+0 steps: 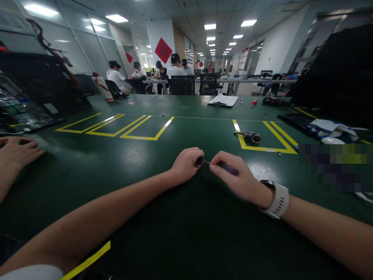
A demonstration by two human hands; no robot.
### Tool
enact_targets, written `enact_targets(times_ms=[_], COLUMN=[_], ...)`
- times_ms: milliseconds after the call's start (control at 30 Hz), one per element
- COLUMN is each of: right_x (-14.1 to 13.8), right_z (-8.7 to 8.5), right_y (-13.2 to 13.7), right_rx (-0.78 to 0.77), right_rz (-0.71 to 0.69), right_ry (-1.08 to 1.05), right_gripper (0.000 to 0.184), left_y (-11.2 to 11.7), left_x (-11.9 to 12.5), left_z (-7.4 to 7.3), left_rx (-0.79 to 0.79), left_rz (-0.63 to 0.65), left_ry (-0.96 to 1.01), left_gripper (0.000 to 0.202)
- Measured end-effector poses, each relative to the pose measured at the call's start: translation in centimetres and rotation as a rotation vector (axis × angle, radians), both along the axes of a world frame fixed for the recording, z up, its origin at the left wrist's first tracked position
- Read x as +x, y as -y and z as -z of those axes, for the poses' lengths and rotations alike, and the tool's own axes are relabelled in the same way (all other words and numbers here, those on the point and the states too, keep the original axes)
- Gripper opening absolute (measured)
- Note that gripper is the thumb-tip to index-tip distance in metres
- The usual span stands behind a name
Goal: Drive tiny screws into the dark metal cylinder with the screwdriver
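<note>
My left hand (186,165) is closed around a small metal part with a round, dark open end (199,162), which faces right; the rest of it is hidden by my fingers. A screwdriver with a purple handle (230,169) is pinched in my right hand (233,175), its thin shaft pointing left. Its tip reaches the metal part's edge, but I cannot tell whether it sits in a screw. Just below, a tiny dark piece (203,177) lies on the green table (163,229). A similar metal part (253,136) with a round end and thin stem rests further back.
Another person's hand (17,155) rests at the left edge. Yellow tape outlines (140,138) mark the table. A clipboard with paper (223,100), a red pen-like tool (254,102) and white-blue gloves (332,129) lie further back. Dark bins stand both sides; people sit beyond.
</note>
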State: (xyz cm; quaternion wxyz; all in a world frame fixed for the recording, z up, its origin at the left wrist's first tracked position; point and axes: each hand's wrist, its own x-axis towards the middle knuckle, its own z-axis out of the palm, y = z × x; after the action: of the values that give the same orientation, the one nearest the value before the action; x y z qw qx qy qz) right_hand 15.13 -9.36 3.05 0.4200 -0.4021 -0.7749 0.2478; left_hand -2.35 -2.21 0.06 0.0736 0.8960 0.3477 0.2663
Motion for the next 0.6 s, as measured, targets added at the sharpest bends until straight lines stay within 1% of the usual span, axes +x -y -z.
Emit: enact_targets(times_ms=[100, 167, 233, 333, 400, 433, 467, 500, 533, 600], right_x=[0.1, 0.2, 0.3, 0.4, 0.4, 0.5, 0.5, 0.5, 0.5, 0.5], right_z=[-0.1, -0.2, -0.1, 0.3, 0.6, 0.7, 0.8, 0.9, 0.8, 0.7], right_y=[-0.3, -0.7, -1.2, -1.8, -2.1, -2.2, -2.3, -2.2, -2.1, -1.7], right_rx=[-0.079, -0.179, -0.317, -0.564, -0.709, -0.755, -0.773, -0.756, -0.699, -0.495], right_rz=[-0.016, -0.026, -0.027, -0.013, 0.002, 0.007, 0.008, 0.005, 0.001, -0.007], right_ry=[-0.065, -0.189, -0.366, -0.631, -0.742, -0.776, -0.792, -0.789, -0.766, -0.622], right_gripper=[0.011, 0.012, 0.012, 0.01, 0.01, 0.01, 0.011, 0.01, 0.01, 0.01], left_y=[0.2, 0.3, 0.2, -0.1, -0.3, -0.4, -0.4, -0.5, -0.5, -0.4], left_x=[0.0, 0.0, 0.0, 0.1, 0.1, 0.1, 0.1, 0.1, 0.1, 0.1], left_z=[-0.2, -0.3, -0.3, -0.2, -0.1, -0.1, -0.1, -0.1, -0.2, -0.2], left_rx=[0.027, 0.033, 0.027, -0.014, -0.051, -0.068, -0.083, -0.094, -0.102, -0.104], left_rz=[0.009, 0.026, 0.043, 0.041, 0.037, 0.039, 0.042, 0.045, 0.047, 0.044], left_ry=[-0.035, -0.041, -0.034, 0.004, 0.039, 0.053, 0.063, 0.069, 0.071, 0.069], left_gripper=[0.01, 0.011, 0.01, 0.01, 0.011, 0.012, 0.012, 0.012, 0.012, 0.011])
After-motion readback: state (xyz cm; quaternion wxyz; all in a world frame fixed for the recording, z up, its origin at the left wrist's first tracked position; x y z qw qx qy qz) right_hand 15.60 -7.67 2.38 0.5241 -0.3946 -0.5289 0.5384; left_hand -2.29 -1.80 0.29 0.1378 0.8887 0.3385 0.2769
